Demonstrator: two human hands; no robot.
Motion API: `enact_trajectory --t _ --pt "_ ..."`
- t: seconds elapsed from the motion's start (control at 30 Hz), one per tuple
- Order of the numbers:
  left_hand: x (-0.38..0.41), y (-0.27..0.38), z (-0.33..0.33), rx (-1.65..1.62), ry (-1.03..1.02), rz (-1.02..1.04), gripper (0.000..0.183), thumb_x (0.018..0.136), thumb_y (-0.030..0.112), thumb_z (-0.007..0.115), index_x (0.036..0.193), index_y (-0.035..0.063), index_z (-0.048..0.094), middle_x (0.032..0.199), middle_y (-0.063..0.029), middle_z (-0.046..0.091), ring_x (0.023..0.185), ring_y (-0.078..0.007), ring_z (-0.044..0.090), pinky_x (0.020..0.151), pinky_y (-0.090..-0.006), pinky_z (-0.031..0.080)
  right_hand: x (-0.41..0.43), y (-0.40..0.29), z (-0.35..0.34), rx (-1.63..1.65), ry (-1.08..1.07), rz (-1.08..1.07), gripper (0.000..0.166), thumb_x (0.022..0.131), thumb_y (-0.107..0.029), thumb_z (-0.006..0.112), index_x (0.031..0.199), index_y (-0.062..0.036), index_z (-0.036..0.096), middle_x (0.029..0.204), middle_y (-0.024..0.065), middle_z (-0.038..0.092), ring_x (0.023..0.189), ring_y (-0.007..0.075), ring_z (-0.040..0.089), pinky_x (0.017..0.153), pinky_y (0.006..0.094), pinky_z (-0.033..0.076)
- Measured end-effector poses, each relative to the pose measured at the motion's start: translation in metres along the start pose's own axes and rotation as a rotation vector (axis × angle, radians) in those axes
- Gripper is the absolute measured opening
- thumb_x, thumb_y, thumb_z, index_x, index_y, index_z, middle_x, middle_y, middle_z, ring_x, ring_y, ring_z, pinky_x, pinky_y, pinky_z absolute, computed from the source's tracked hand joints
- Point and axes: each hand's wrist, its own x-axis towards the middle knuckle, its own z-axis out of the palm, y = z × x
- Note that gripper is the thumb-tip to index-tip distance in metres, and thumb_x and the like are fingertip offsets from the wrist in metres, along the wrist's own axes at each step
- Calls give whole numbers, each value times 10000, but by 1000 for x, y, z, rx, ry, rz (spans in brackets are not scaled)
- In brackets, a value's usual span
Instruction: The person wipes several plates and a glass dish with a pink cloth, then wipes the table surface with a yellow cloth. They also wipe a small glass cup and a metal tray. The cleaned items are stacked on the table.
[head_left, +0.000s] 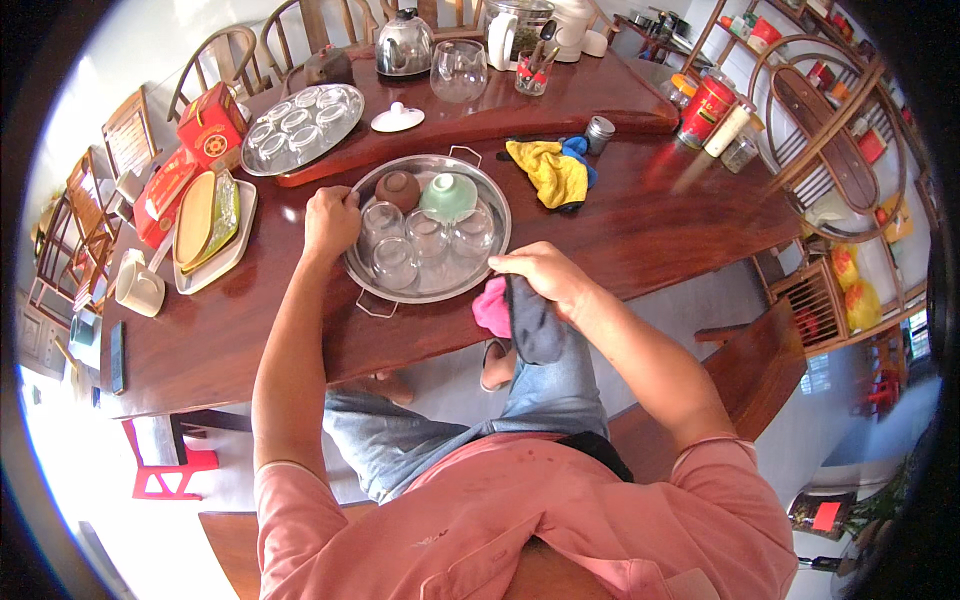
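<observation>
Before me on the dark wooden table stands a round metal tray (450, 291) with two wire handles. On it, several clear glass cups (394, 262) stand near an upturned brown cup (397, 190) and an upturned pale green cup (448, 196). My left hand (331, 223) grips the tray's left rim, its fingertips partly hidden. Held in my right hand (546, 274) is a pink and dark grey cloth (536, 322), which hangs over the table's front edge. That hand's thumb is close to the tray's lower right rim; whether they touch, I cannot tell.
A second metal tray (259, 169) of glass cups leans on the raised board at the back left. Behind are a kettle (405, 46) and a glass jug (459, 71). A yellow cloth (551, 174) lies right; a white mug (141, 289) and phone (118, 358) are left.
</observation>
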Motion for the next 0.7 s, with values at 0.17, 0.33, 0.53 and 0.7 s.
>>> enact_trajectory --t 0.17,0.33,0.53,0.7 --pt "0 -8 -5 -9 6 -44 277 913 216 689 1030 -27 755 972 -275 728 953 -424 715 871 -463 549 -32 -31 -36 184 -71 -124 234 949 -228 714 981 2 735 895 105 751 790 199 717 796 335 572" --pt "-6 74 -37 -13 67 278 397 898 256 733 1179 -21 687 1136 -238 685 1127 -414 621 988 -462 495 -26 -54 -76 268 -50 -539 367 912 -125 689 1242 23 626 1149 104 718 1066 228 690 1019 393 523" --pt "-32 149 -23 106 -421 716 621 821 196 784 1388 49 576 1305 -208 585 1238 -394 541 1053 -522 434 7 -54 -87 427 55 -677 289 905 -66 675 1189 -14 661 1091 85 721 1027 210 687 973 377 531" --pt "-31 159 -15 343 -649 665 685 785 163 785 1422 66 554 1328 -187 563 1265 -382 515 1069 -527 406 23 -61 -84 484 -45 -701 397 1070 -357 564 1306 -45 626 1265 76 680 1146 213 660 1045 408 507"
